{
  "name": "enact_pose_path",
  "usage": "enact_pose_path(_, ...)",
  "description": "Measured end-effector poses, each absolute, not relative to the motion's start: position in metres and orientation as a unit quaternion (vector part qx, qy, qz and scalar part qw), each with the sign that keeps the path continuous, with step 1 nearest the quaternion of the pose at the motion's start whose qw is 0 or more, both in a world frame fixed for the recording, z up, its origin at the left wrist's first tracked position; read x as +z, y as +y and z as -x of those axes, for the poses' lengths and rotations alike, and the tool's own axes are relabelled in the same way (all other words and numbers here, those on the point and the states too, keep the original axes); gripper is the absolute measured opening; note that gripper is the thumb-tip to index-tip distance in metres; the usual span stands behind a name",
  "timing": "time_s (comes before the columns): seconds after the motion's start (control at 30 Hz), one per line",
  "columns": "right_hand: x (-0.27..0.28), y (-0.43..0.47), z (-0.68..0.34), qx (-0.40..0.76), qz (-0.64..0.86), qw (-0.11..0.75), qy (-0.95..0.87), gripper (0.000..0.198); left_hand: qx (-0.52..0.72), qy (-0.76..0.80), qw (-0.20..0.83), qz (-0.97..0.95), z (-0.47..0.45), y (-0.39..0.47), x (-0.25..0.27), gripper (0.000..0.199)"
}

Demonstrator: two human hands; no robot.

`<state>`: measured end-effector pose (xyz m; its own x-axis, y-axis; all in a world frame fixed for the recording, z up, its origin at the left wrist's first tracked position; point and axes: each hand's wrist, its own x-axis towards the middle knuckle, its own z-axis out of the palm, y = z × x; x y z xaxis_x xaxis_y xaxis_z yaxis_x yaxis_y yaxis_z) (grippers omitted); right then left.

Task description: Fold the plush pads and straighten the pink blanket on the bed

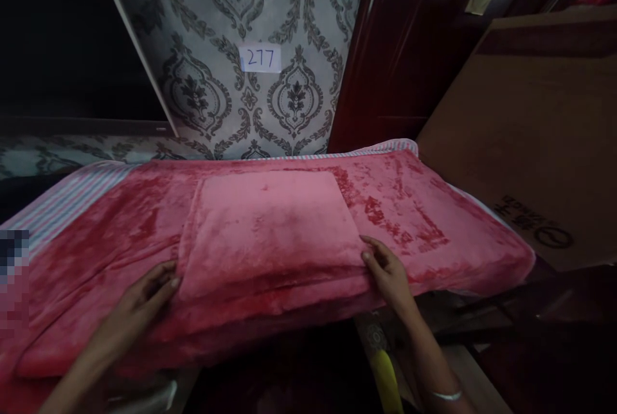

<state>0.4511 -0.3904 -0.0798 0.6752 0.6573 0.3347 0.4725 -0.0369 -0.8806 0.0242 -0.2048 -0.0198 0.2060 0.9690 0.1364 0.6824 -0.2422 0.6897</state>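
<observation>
A pink plush cloth (270, 227), roughly square and looking folded, lies flat on a larger red-pink plush blanket (395, 208). At its near left corner, my left hand (149, 292) is closed, thumb and fingers pinching the edge. My right hand (385, 266) grips the right edge near the front corner between thumb and fingers. The front edge of the cloth shows a darker red fold. Parts of the fingertips on both hands are hidden by the fabric.
Under the blanket, a striped sheet (91, 186) shows at the left. A large cardboard box (535, 125) stands at the right, and a dark screen (72, 41) at the upper left. Patterned wallpaper behind carries a paper label (260, 58) reading 277. Something yellow (387, 382) is below.
</observation>
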Motion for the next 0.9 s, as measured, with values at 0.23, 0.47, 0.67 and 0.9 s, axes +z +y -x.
enact_pose_path(0.23,-0.025,-0.303,-0.453,-0.069,0.665,0.503,-0.548,0.053,0.327,0.47,0.189,-0.798,-0.092,-0.174,0.035,0.079)
enact_pose_path(0.47,0.02,-0.165,-0.422,0.045,0.796,0.188,-0.573,0.059,0.059,0.433,0.083,-0.895,-0.252,-0.114,0.045,0.071)
enact_pose_path(0.67,-0.017,-0.16,-0.424,-0.01,0.813,0.134,-0.567,0.057,0.079,0.444,-0.057,-0.891,-0.263,-0.105,-0.016,0.069)
enact_pose_path(0.9,-0.022,-0.159,-0.426,-0.01,0.812,0.133,-0.568,0.056,0.082,0.449,-0.043,-0.889,-0.262,-0.103,-0.024,0.07)
